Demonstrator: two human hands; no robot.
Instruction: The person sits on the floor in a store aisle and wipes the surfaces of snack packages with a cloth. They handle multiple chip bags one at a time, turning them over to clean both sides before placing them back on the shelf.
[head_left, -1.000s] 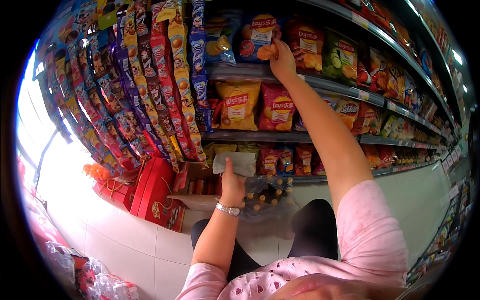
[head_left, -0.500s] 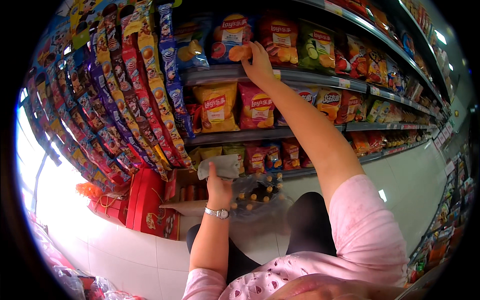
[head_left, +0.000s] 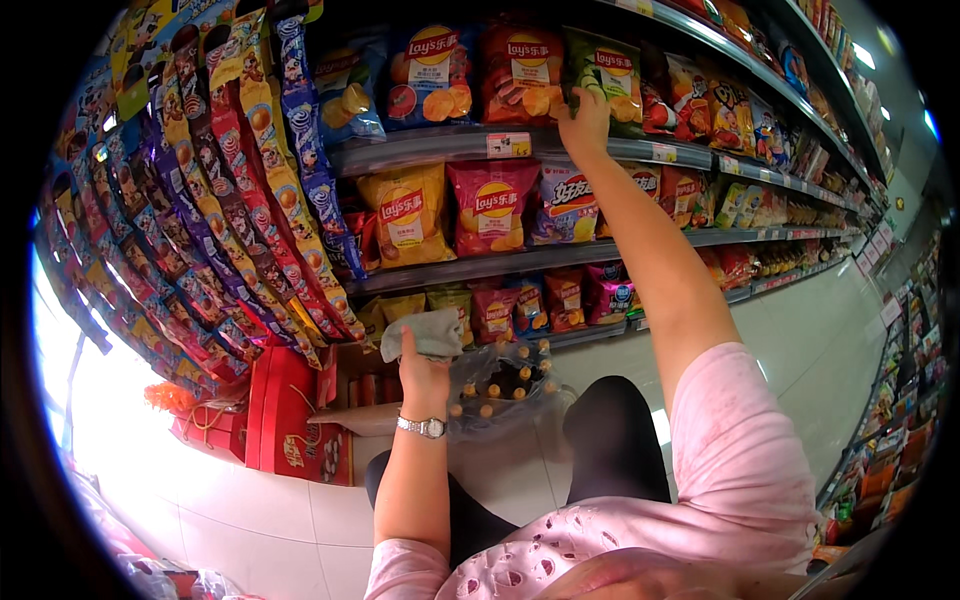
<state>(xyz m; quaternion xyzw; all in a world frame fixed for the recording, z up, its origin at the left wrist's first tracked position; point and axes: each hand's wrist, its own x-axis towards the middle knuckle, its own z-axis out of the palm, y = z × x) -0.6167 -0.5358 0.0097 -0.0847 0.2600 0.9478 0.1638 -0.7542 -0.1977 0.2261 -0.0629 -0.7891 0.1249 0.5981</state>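
My left hand [head_left: 424, 378] is closed on a folded grey cloth [head_left: 425, 333], thumb on top, low in front of the bottom shelf. A wristwatch sits on that wrist. Up at the upper shelf, my right hand [head_left: 586, 125] is at the lower left corner of a green bag of potato chips [head_left: 622, 85], its fingers curled against the bag. Immediately left of those fingers stands a red bag of chips [head_left: 518, 75]. Further left on that shelf are a dark blue bag with red [head_left: 428, 75] and a lighter blue bag [head_left: 345, 90]. My fingertips are partly hidden.
Below, the middle shelf [head_left: 440, 274] carries yellow, pink and purple snack bags. Long strips of small packets [head_left: 260, 130] hang at the left. Red gift boxes [head_left: 280, 420] and plastic-wrapped bottles [head_left: 510, 385] stand on the floor near my knees. More shelving curves along the right.
My right hand has moved right along the upper shelf, from the dark blue bag to the green one. The view has shifted slightly right. My left hand still has the cloth.
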